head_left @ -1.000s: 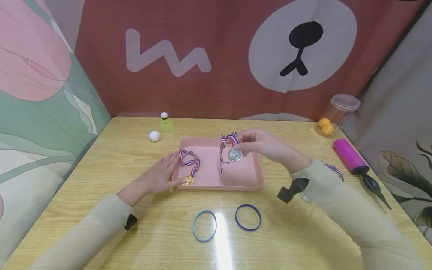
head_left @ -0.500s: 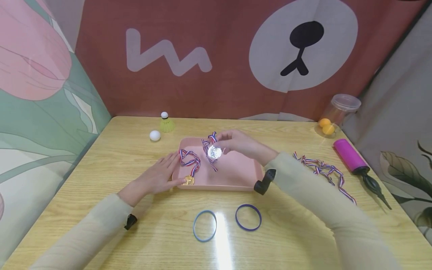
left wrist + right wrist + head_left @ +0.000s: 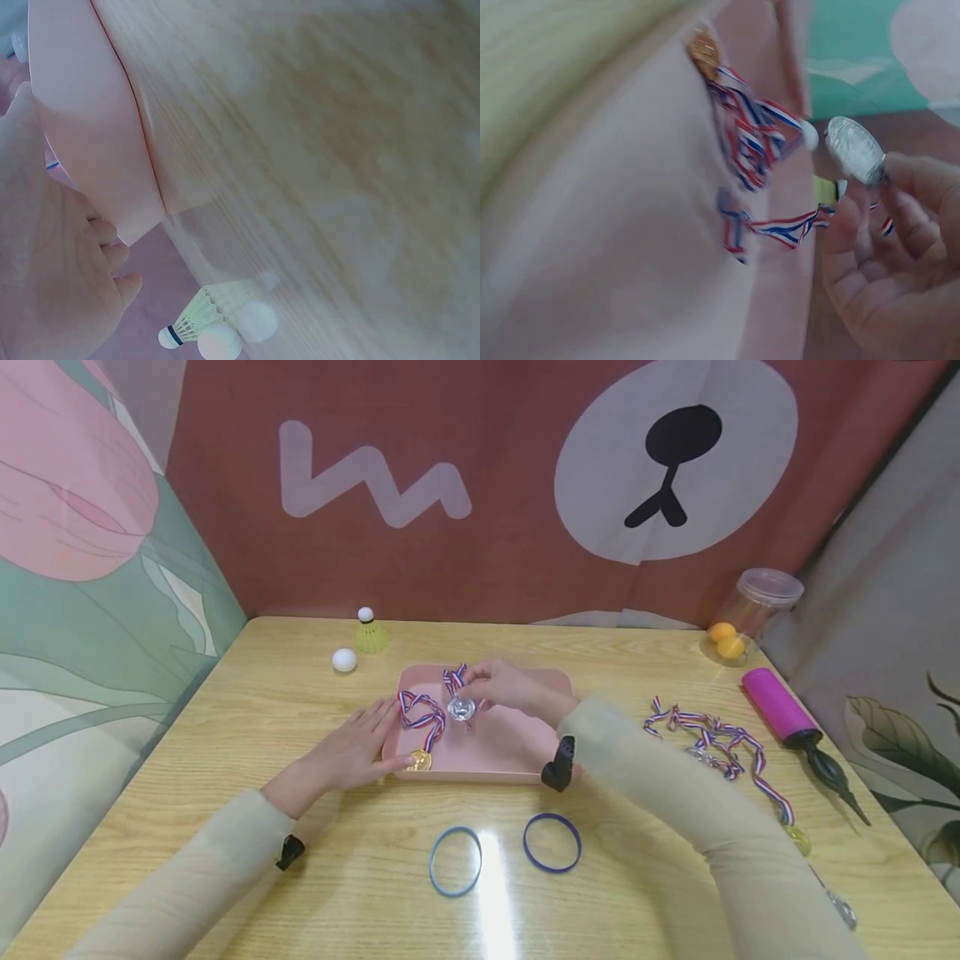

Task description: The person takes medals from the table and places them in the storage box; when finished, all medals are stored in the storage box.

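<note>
My right hand (image 3: 502, 683) pinches a silver medal (image 3: 461, 708) over the pink tray (image 3: 521, 739); its striped ribbon hangs down toward the tray. In the right wrist view, thumb and fingers meet at the edge of the silver medal (image 3: 855, 150). A gold medal (image 3: 422, 761) with a red, white and blue ribbon lies inside the tray's left part. Stretched out along the tray's left side, my left hand (image 3: 348, 752) rests on the rim, its thumb near the gold medal. The left wrist view has the left fingers against the tray wall (image 3: 97, 120).
Several medals with tangled ribbons (image 3: 712, 731) lie on the right, by a magenta pump (image 3: 776, 702). Behind stands a clear jar (image 3: 750, 610) with orange balls. A light blue wristband (image 3: 432, 864) and purple wristband (image 3: 527, 852) lie in front. Back left: shuttlecock (image 3: 370, 637), white ball (image 3: 344, 660).
My right hand has carried the silver medal leftward across the tray, closer to the gold medal. More of the medals on the right now show. My left hand has stayed in place.
</note>
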The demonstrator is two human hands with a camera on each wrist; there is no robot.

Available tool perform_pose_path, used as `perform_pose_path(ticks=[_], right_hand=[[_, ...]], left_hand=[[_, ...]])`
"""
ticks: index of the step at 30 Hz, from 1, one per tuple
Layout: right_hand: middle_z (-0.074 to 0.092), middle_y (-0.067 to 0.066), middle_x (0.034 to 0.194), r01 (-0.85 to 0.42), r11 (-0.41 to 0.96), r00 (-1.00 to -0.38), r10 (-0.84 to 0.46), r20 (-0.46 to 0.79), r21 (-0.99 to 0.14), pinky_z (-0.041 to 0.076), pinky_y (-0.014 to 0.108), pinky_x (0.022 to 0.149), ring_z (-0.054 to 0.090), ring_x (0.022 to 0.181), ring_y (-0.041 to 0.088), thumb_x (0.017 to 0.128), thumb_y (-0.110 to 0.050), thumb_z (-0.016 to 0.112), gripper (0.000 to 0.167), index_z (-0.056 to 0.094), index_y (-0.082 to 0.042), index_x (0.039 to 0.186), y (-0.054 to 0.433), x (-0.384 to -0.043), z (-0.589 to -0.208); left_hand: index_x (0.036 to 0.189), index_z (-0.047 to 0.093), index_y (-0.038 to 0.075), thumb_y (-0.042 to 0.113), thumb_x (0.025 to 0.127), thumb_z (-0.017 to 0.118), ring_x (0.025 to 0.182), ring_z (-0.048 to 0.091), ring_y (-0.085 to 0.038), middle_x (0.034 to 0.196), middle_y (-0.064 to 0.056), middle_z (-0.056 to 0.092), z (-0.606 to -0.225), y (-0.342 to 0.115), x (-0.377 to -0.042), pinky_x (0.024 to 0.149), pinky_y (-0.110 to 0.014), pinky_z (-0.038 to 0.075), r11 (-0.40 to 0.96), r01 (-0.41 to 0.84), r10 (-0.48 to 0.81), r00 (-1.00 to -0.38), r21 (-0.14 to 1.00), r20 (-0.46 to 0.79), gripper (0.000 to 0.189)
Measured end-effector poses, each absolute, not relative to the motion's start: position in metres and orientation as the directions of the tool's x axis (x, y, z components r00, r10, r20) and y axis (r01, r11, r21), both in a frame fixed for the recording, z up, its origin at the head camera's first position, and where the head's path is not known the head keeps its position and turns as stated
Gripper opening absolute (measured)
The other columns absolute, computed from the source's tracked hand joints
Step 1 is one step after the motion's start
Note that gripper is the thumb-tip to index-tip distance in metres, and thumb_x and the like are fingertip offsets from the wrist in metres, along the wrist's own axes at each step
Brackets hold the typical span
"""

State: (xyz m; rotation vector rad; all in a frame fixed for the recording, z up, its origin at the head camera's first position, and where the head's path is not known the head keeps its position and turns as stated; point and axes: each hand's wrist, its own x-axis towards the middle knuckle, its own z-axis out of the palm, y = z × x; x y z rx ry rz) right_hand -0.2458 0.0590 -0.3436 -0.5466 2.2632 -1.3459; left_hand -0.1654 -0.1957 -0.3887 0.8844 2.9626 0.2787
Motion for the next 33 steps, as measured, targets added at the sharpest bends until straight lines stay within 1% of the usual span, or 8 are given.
perform_pose_path(ticks=[2, 4, 8, 13, 17, 21, 27, 33], right_hand=[[0.06, 0.005, 0.078, -0.113, 0.47, -0.813, -0.55, -0.19, -0.875, 0.053, 0.042, 0.072, 0.058, 0.071, 0.019, 0.086, -0.011, 0.064, 0.01, 0.061, -0.001, 0.083, 0.057, -0.24, -0.349], [0.059, 0.004, 0.076, -0.133, 0.505, -0.803, -0.559, -0.206, -0.853, 0.053, 0.036, 0.067, 0.057, 0.068, 0.018, 0.085, -0.011, 0.065, 0.011, 0.061, -0.002, 0.081, 0.056, -0.235, -0.354], [0.06, 0.003, 0.073, -0.129, 0.536, -0.77, -0.584, -0.256, -0.835, 0.053, 0.028, 0.06, 0.059, 0.063, 0.015, 0.085, -0.008, 0.065, 0.009, 0.062, -0.001, 0.08, 0.053, -0.228, -0.364], [0.062, 0.006, 0.071, -0.114, 0.56, -0.706, -0.627, -0.329, -0.821, 0.054, 0.027, 0.06, 0.06, 0.061, 0.015, 0.087, -0.003, 0.061, 0.007, 0.062, 0.001, 0.081, 0.052, -0.223, -0.37], [0.062, 0.007, 0.071, -0.118, 0.581, -0.679, -0.639, -0.361, -0.805, 0.054, 0.028, 0.06, 0.06, 0.062, 0.016, 0.086, -0.003, 0.062, 0.007, 0.062, 0.001, 0.081, 0.05, -0.222, -0.375], [0.062, 0.007, 0.069, -0.127, 0.605, -0.673, -0.635, -0.38, -0.786, 0.055, 0.028, 0.06, 0.06, 0.061, 0.016, 0.086, -0.004, 0.063, 0.009, 0.061, 0.0, 0.078, 0.046, -0.224, -0.38], [0.062, 0.007, 0.067, -0.149, 0.652, -0.686, -0.61, -0.397, -0.744, 0.054, 0.026, 0.058, 0.06, 0.059, 0.016, 0.085, -0.005, 0.065, 0.014, 0.059, -0.002, 0.072, 0.04, -0.224, -0.383], [0.059, 0.006, 0.064, -0.155, 0.65, -0.697, -0.606, -0.384, -0.744, 0.054, 0.026, 0.055, 0.058, 0.054, 0.015, 0.081, -0.004, 0.067, 0.015, 0.058, -0.003, 0.069, 0.038, -0.224, -0.384]], left_hand=[[0.143, 0.015, -0.008, 0.056, 0.09, 0.044, 0.134, 0.014, -0.039, 0.149, -0.023, 0.013, -0.389, -0.196, -0.165, 0.107, -0.051, 0.016, 0.821, 0.541, 0.548, -0.836, 0.184, 0.017, 0.088], [0.143, 0.015, -0.009, 0.055, 0.091, 0.044, 0.135, 0.014, -0.039, 0.149, -0.023, 0.012, -0.388, -0.196, -0.165, 0.108, -0.05, 0.016, 0.821, 0.541, 0.548, -0.836, 0.183, 0.017, 0.088], [0.143, 0.015, -0.009, 0.055, 0.091, 0.044, 0.134, 0.014, -0.039, 0.149, -0.023, 0.013, -0.388, -0.197, -0.164, 0.108, -0.05, 0.016, 0.82, 0.541, 0.548, -0.836, 0.188, 0.019, 0.087], [0.143, 0.014, -0.009, 0.056, 0.09, 0.043, 0.134, 0.015, -0.039, 0.149, -0.023, 0.012, -0.388, -0.197, -0.165, 0.108, -0.05, 0.017, 0.821, 0.54, 0.547, -0.837, 0.184, 0.014, 0.088], [0.144, 0.013, -0.007, 0.058, 0.09, 0.041, 0.135, 0.014, -0.038, 0.149, -0.022, 0.011, -0.389, -0.196, -0.166, 0.108, -0.049, 0.016, 0.826, 0.535, 0.544, -0.839, 0.177, -0.002, 0.089], [0.144, 0.012, -0.007, 0.059, 0.09, 0.04, 0.135, 0.013, -0.037, 0.15, -0.021, 0.01, -0.39, -0.196, -0.167, 0.108, -0.049, 0.016, 0.828, 0.533, 0.543, -0.84, 0.176, -0.009, 0.089], [0.144, 0.013, -0.007, 0.059, 0.09, 0.041, 0.135, 0.013, -0.038, 0.15, -0.021, 0.01, -0.391, -0.196, -0.167, 0.108, -0.05, 0.016, 0.825, 0.536, 0.546, -0.838, 0.178, -0.004, 0.089], [0.143, 0.013, -0.008, 0.058, 0.09, 0.041, 0.135, 0.013, -0.039, 0.15, -0.022, 0.011, -0.39, -0.196, -0.167, 0.108, -0.05, 0.016, 0.823, 0.539, 0.548, -0.837, 0.179, 0.0, 0.089]])
